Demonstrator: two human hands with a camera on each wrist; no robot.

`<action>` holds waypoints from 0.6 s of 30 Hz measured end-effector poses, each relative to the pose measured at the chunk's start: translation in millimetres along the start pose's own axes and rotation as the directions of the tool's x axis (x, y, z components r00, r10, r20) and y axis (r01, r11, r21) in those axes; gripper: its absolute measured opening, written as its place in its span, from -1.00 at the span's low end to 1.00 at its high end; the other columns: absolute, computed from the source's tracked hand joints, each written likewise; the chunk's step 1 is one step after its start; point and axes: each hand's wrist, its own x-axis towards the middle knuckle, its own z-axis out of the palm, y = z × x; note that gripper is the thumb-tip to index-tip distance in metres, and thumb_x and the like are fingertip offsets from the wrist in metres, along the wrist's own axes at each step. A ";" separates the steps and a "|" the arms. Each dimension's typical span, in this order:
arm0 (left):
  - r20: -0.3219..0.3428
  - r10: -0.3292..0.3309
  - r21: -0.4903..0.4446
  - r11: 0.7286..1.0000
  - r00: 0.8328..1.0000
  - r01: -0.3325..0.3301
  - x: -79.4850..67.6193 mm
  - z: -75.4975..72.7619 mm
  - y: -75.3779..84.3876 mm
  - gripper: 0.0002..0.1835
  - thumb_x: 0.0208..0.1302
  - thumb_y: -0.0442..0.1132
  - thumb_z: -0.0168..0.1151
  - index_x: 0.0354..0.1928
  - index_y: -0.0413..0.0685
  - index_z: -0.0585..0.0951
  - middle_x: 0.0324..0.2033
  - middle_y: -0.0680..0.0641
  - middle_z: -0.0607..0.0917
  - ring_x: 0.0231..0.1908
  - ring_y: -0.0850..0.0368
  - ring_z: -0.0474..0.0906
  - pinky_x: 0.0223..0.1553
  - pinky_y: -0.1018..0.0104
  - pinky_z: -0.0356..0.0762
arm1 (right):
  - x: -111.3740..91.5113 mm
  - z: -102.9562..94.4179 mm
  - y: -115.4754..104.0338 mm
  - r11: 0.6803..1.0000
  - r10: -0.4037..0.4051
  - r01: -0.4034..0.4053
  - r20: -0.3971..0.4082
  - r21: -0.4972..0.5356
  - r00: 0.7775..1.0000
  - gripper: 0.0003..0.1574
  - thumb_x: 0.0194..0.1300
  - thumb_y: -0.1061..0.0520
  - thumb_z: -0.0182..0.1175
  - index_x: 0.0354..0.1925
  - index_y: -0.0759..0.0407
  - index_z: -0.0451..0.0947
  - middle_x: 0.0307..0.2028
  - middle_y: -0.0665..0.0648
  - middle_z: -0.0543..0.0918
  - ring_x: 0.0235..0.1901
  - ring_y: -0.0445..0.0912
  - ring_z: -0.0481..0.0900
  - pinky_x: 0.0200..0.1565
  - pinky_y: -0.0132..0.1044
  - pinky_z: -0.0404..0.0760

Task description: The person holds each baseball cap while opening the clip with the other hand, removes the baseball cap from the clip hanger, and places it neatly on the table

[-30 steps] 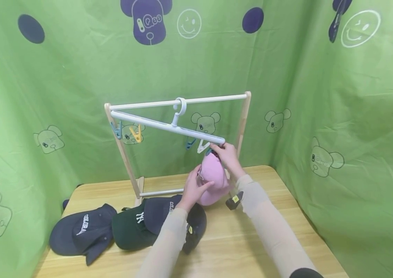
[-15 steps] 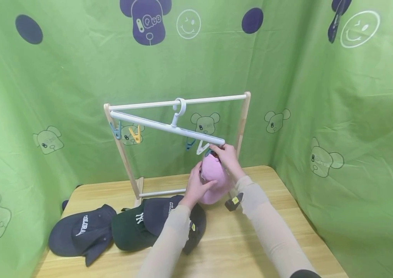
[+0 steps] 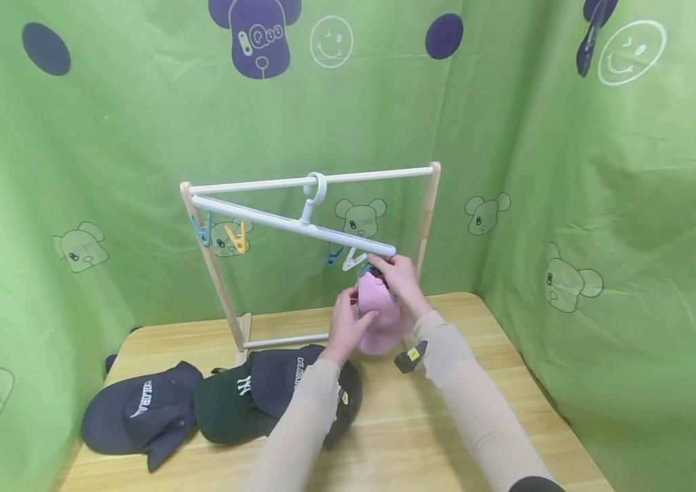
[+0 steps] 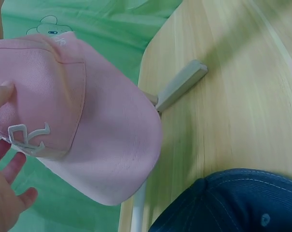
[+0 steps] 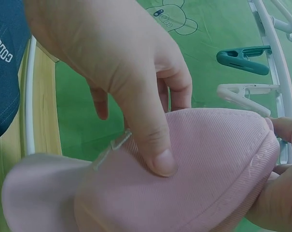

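Note:
A pink baseball cap (image 3: 379, 304) is held up off the table below the right end of a white clip hanger (image 3: 289, 223). My left hand (image 3: 346, 328) grips its side, thumb on the crown and fingers around the front edge; white lettering shows there in the left wrist view. At the top of the cap, my right hand (image 3: 402, 279) pinches a dark green clip (image 3: 365, 269), mostly hidden behind its fingers. In the right wrist view, these fingers (image 5: 283, 128) sit right at the cap's back edge. The hanger slopes down toward that hand.
The hanger hooks over a wooden rack's top bar (image 3: 379, 175). A white clip (image 3: 354, 259), a blue clip (image 3: 334, 255), a yellow clip (image 3: 237, 238) and another blue clip (image 3: 203, 231) hang along it. Several dark caps (image 3: 139, 413) lie at the table's left and middle.
The pink cap has risen slightly and tilted, its brim end moving up. My left hand has shifted a little upward with it, while my right hand stays at the clip.

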 end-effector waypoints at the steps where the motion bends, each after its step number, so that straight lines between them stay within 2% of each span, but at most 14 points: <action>1: -0.010 0.006 0.006 1.000 1.000 -0.006 0.5 -0.1 0.6 -0.36 0.13 -0.18 0.40 0.22 -0.20 0.38 0.10 -0.19 0.54 0.13 -0.10 0.52 0.24 0.10 0.47 | -0.2 0.1 -0.5 1.000 0.000 0.000 -0.001 0.007 1.000 -0.45 0.30 -0.19 0.22 -0.13 0.29 0.60 -0.37 0.12 0.64 -0.43 -0.16 0.51 -0.38 -0.41 0.54; 11: -0.101 0.064 0.098 0.994 0.993 -0.054 2.2 1.4 3.2 -0.67 0.15 -0.21 0.35 -0.10 -0.16 0.51 -0.18 -0.13 0.63 -0.13 -0.01 0.55 0.01 0.14 0.53 | 0.5 2.3 -1.0 0.998 -0.010 0.010 -0.003 0.057 1.000 -0.50 0.29 -0.13 0.24 -0.18 0.32 0.60 -0.47 0.02 0.61 -0.50 -0.19 0.50 -0.43 -0.43 0.53; 18: -0.114 0.070 0.139 0.989 0.991 -0.054 -0.5 -1.3 5.0 -0.75 0.17 -0.24 0.31 -0.14 -0.15 0.55 -0.22 -0.12 0.66 -0.14 -0.01 0.54 -0.02 0.12 0.54 | -0.6 2.2 0.5 1.000 -0.018 0.017 0.017 0.017 1.000 -0.46 0.29 -0.18 0.22 -0.20 0.31 0.60 -0.46 0.04 0.59 -0.51 -0.18 0.48 -0.46 -0.43 0.52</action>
